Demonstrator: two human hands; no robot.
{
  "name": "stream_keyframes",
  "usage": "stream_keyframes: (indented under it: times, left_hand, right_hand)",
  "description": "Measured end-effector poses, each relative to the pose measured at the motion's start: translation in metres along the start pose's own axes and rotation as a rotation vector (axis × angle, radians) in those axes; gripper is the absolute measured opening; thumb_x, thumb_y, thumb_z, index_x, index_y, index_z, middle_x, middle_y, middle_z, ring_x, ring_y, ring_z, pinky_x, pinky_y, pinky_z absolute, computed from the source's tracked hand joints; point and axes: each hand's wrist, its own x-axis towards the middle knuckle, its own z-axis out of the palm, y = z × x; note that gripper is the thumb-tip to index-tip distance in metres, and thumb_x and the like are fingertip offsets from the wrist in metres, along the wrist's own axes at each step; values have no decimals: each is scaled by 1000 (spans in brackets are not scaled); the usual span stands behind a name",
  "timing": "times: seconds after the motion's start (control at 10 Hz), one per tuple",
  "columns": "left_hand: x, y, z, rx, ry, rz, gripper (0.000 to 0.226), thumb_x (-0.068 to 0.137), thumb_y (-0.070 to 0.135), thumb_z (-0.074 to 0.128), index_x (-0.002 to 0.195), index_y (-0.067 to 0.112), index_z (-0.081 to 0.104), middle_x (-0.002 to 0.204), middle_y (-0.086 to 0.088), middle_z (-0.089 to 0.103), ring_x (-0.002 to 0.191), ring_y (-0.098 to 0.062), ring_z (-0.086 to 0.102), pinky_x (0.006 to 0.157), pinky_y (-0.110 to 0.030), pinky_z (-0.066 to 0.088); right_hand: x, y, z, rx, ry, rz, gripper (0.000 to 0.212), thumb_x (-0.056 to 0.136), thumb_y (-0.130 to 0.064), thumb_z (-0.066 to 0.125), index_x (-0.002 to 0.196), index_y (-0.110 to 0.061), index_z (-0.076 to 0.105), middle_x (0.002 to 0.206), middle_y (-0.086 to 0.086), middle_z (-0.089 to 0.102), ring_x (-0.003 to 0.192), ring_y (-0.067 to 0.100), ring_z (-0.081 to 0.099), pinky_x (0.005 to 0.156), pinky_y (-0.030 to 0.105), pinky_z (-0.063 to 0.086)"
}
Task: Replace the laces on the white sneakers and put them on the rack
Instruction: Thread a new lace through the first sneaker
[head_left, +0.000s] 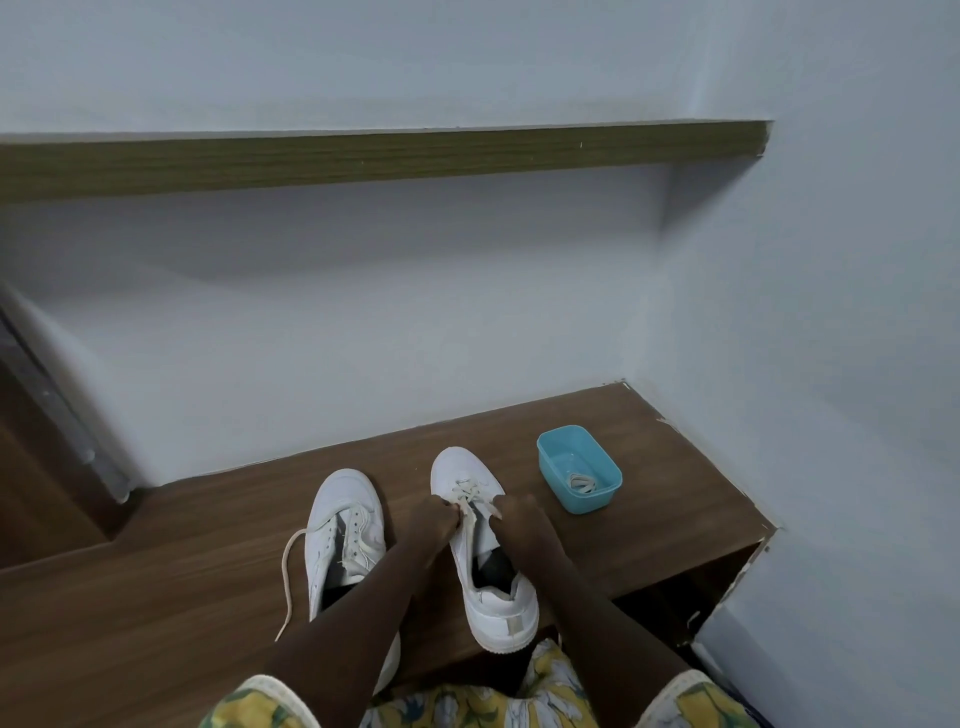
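Observation:
Two white sneakers stand side by side on a brown wooden surface (182, 582), toes pointing away from me. The right sneaker (467, 467) has an off-white lace (470, 491) crossed through its front eyelets. My left hand (434, 522) pinches that lace at the tongue. My right hand (514, 517) grips the lace or the shoe's right edge; I cannot tell which. The left sneaker (343, 525) has bare eyelets, and a loose lace (287, 571) trails off its left side across the wood. My forearm covers its heel.
A light blue plastic tub (556, 462) right of the shoes holds a coiled lace (583, 483). White walls close in behind and on the right. A wooden shelf (363, 161) runs across the wall above. The wooden surface ends in a front edge near my lap.

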Motion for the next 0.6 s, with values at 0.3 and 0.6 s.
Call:
stream_keyframes:
  times: [0.3,0.6]
  left_hand:
    - [-9,13,-1,107,188,91,23,89,8,47,103,2,65,105,-14,66,97,-26,61,81,-34,46]
    - [-4,12,-7,122,169,140,27,87,-1,45,96,7,68,106,-8,67,98,-25,61,79,-30,46]
  right_hand:
    - [-12,14,-3,115,145,193,27,97,-23,40,82,-11,60,93,12,64,76,13,41,67,26,30]
    - [-13,3,-6,-13,-65,122,31,98,-20,36,118,-8,57,122,10,58,115,24,54,93,31,43]
